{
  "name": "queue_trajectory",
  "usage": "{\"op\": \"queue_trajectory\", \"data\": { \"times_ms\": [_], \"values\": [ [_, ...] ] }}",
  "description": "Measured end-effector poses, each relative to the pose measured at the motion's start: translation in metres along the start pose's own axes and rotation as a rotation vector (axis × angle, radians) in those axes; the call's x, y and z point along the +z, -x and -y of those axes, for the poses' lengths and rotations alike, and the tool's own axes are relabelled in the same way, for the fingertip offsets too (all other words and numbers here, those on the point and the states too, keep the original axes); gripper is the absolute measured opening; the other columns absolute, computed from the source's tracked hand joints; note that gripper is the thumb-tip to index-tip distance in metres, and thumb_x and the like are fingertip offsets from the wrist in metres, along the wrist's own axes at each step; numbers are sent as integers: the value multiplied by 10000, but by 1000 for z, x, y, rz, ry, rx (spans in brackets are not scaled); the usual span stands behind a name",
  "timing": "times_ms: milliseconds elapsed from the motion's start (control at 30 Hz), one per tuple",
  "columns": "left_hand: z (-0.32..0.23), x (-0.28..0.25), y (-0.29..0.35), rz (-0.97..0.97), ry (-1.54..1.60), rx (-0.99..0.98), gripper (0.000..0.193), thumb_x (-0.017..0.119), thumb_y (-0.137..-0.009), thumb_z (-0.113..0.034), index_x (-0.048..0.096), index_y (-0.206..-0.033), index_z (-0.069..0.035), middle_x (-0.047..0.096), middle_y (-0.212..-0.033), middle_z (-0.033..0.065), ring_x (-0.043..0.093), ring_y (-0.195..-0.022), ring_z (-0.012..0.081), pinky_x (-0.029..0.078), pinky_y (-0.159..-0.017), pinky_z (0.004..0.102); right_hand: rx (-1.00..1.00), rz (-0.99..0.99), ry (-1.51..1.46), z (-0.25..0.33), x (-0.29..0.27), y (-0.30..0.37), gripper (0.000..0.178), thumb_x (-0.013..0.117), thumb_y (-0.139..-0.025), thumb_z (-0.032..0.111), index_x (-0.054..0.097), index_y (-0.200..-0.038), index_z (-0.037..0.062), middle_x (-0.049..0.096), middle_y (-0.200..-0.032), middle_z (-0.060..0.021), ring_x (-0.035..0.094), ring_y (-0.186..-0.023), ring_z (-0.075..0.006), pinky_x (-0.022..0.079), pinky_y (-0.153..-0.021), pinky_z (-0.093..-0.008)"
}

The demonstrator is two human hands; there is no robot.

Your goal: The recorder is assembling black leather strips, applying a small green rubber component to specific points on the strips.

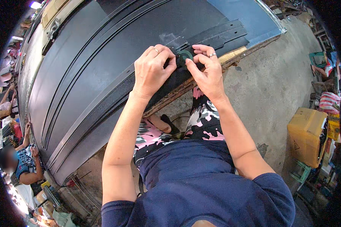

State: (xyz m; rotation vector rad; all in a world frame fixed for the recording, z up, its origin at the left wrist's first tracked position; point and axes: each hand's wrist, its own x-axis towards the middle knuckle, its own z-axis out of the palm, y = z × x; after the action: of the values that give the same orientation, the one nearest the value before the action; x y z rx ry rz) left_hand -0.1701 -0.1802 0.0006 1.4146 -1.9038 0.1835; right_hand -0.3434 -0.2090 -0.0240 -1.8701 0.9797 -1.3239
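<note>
Both my hands are at the near edge of a wide dark sheet-covered table (102,49). My left hand (154,70) is closed, its thumb and fingers pinched together over a long black strip (115,81); what lies in the pinch is hidden. Between my hands is a round dark green piece (184,56), like a small disc or roll. My right hand (207,70) grips its right side, with the thumb and bent fingers against the rim. Past the disc, a wider flat black piece (223,34) with holes and a stitched line stretches to the right.
More long black strips (75,56) run along the table. At the left, another person (22,162) has a hand at the table's edge. A cardboard box (306,137) stands on a green stool (302,172) at right. Another person is partly visible at far right.
</note>
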Motion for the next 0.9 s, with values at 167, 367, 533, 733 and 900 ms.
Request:
{"op": "queue_trajectory", "data": {
  "times_ms": [167,367,533,733,900],
  "values": [
    [-1,1,1,-12,4,2,100,741,-705,-63,667,-771,-80,684,-851,34,666,-814,210,532,-732,320,-6,13,12,0,-2,1,173,704,-806,84,590,-738,-27,570,-1119,-188,584,-971,-291,469,-866,-369],
    [-2,-1,3,-41,41,-48,114,747,-697,-48,668,-774,-75,697,-867,47,677,-816,215,535,-738,313,85,7,-30,7,-5,0,187,711,-805,91,589,-730,-30,570,-1128,-183,590,-971,-281,477,-854,-360],
    [3,-6,8,-52,102,-45,112,735,-689,-35,659,-762,-72,698,-886,37,677,-825,214,540,-739,310,43,6,-18,1,1,-1,192,715,-804,97,589,-731,-30,577,-1118,-180,593,-970,-274,480,-852,-358],
    [-1,-11,2,19,190,-5,124,733,-706,-35,667,-806,-66,690,-989,67,654,-935,251,520,-823,342,-9,2,22,1,-10,-5,171,715,-792,91,600,-736,-21,585,-1110,-185,590,-977,-288,475,-874,-370],
    [-6,-22,15,126,98,-53,278,763,-742,-76,692,-1009,-42,664,-1112,111,595,-1054,304,445,-951,399,-30,-29,-5,-9,-3,4,140,714,-737,80,605,-668,26,600,-1082,-176,574,-1004,-286,458,-873,-382]
  ]
}}
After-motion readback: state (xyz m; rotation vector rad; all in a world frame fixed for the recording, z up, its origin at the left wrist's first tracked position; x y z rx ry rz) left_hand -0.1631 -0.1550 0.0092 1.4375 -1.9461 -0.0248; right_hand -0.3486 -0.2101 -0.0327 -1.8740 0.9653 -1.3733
